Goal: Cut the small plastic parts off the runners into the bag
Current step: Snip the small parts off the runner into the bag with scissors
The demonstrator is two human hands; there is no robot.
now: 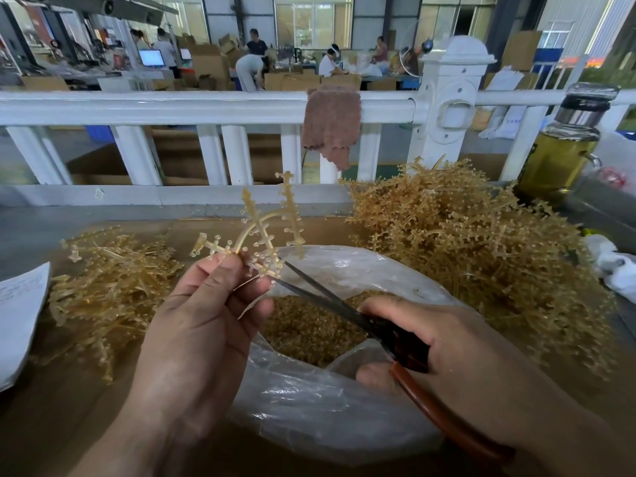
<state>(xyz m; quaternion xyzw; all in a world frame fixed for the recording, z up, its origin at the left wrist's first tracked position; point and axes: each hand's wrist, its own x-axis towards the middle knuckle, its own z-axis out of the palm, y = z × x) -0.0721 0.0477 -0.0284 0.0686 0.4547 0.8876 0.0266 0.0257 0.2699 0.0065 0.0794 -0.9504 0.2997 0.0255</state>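
Overall: a person trims plastic mouldings over an open bag on a brown tabletop (69, 407).
Left hand (203, 315): raised above the bag's mouth; thumb and fingers pinch the stem of one amber runner (265, 222), whose branches fan upward, studded with small parts.
Right hand (457, 342): fingers curled round the handles of the scissors (344, 304); blades parted, with the runner's lowest branch between their tips.
Clear bag (309, 407): stands below both hands, rim rolled down, holding a bed of loose amber parts (309, 325).
Right pile (464, 242): tangled runners with parts attached, just beside the bag.
Left pile (110, 284): thinner runners showing few parts.
Paper sheet (17, 321): at the left edge; faint handwriting, not legible.
Bottle (564, 142): glass, yellow-green liquid, metal cap, no readable label.
Cloth (330, 125): brown, draped over the white railing (172, 106).
Background: workers, cardboard boxes; printing on distant sacks too small to read.
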